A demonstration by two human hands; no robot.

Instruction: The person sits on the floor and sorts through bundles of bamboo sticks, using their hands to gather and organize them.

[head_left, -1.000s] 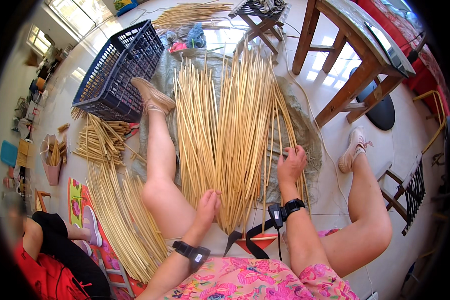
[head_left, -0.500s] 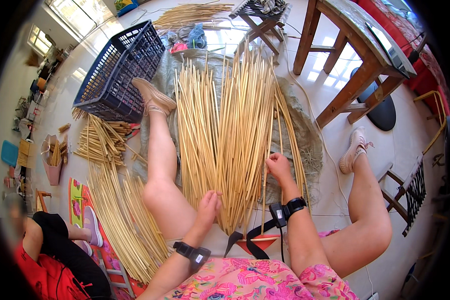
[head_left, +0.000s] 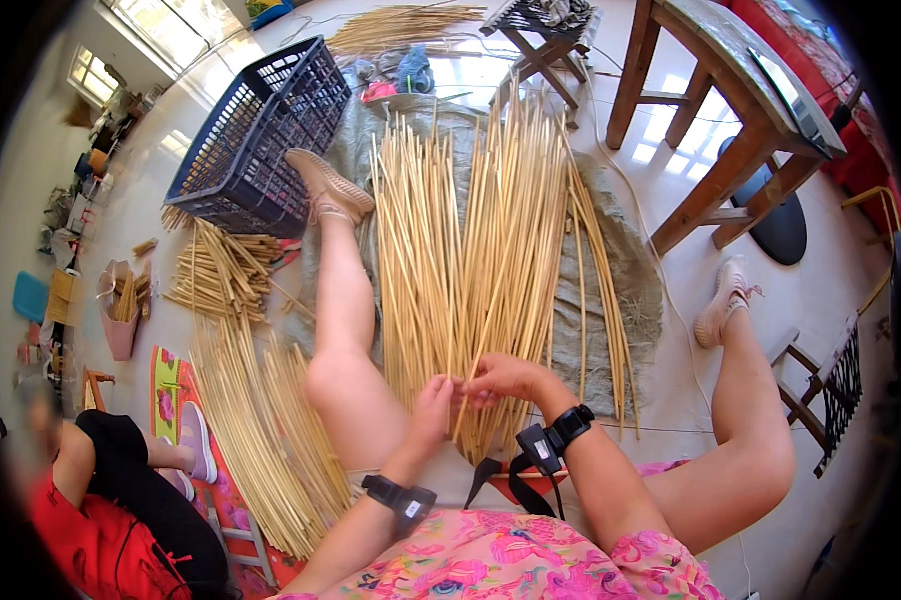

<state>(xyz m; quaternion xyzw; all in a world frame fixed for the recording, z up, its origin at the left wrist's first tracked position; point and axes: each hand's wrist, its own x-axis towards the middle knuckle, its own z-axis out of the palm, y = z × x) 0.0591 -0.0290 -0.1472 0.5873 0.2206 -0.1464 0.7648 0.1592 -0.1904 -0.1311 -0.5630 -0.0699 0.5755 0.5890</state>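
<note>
Pinching a slender, straw-yellow stick point(head_left: 463, 414), the nearly closed right hand point(head_left: 506, 378) sits beside the left hand point(head_left: 432, 408), half-curled, its hold unclear; the massed sticks point(head_left: 516, 240) look straight.

Long sticks point(head_left: 516, 230) on sheet point(head_left: 643, 300) between person's legs point(head_left: 741, 440). Crate point(head_left: 241, 190) left of sheet, beside left foot point(head_left: 331, 188). Short sticks point(head_left: 226, 272) before crate; bin point(head_left: 121, 338) left of them. Second stick pile point(head_left: 256, 430) left of left leg point(head_left: 346, 320), over mat point(head_left: 166, 385). Stool point(head_left: 544, 62) behind sheet; table point(head_left: 709, 45) to right.
</note>
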